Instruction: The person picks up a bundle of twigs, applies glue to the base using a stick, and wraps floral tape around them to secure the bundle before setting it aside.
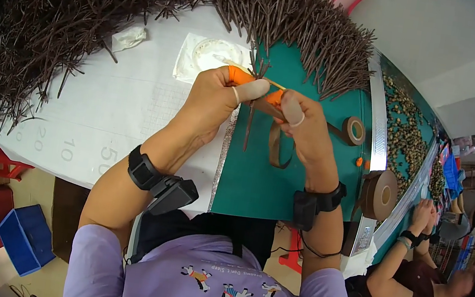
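Observation:
My left hand [216, 93] is closed on a dark brown branched twig [248, 127], pinching it between thumb and fingers. Its forked tips stick up above the hand and the bare stem hangs below. My right hand [309, 125] is closed on a strip of brown tape [267, 108] that runs across to the twig; a loop of it hangs beneath. A thin yellow stick [277, 85] reaches from the right fingers past the twig toward a round white dish [213, 53]. Orange and pale covers sit on some fingertips of both hands.
Dark twigs lie in a big heap [54, 16] at the left and a row [304, 29] at the back. A small tape roll [353, 131] and a larger brown roll [379, 194] are at right, near a tray of small beige-green pieces [404, 124]. Another person [413, 285] works at right.

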A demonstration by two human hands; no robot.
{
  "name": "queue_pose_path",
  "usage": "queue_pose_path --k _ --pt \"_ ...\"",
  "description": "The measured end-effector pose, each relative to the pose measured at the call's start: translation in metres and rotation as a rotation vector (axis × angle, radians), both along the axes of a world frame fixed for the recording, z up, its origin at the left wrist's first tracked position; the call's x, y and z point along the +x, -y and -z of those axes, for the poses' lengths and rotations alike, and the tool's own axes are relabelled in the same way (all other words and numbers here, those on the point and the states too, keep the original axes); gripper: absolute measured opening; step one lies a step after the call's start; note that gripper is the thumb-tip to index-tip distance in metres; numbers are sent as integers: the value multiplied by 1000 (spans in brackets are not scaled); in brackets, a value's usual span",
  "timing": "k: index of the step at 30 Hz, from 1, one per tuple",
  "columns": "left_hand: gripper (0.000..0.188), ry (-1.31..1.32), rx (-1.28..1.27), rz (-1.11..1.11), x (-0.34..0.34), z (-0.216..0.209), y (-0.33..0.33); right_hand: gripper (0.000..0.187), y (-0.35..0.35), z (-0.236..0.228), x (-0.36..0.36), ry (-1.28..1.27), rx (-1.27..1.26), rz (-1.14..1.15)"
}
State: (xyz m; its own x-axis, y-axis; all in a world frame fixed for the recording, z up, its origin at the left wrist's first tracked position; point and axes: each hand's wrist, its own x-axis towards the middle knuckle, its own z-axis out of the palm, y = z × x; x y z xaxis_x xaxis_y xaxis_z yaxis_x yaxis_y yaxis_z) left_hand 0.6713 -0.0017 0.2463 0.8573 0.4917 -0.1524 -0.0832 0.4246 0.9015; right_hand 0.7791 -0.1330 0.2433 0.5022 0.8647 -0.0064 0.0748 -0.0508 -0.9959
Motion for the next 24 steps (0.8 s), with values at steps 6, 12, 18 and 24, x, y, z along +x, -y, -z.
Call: queue_pose_path --k 6,12,18,24 --pt "13 -70 -33 1 1 2 -4 12 -6 -8 -11 -79 -46 133" --pt "14 -94 -17 139 1 6 -13 12 -6 -3 -12 -25 0 132" --pt "18 8 19 170 1 7 -10 16 -5 -3 -10 -156 3 117" --pt "24 63 -23 182 2 5 -7 18 -6 -4 -12 -211 38 104"
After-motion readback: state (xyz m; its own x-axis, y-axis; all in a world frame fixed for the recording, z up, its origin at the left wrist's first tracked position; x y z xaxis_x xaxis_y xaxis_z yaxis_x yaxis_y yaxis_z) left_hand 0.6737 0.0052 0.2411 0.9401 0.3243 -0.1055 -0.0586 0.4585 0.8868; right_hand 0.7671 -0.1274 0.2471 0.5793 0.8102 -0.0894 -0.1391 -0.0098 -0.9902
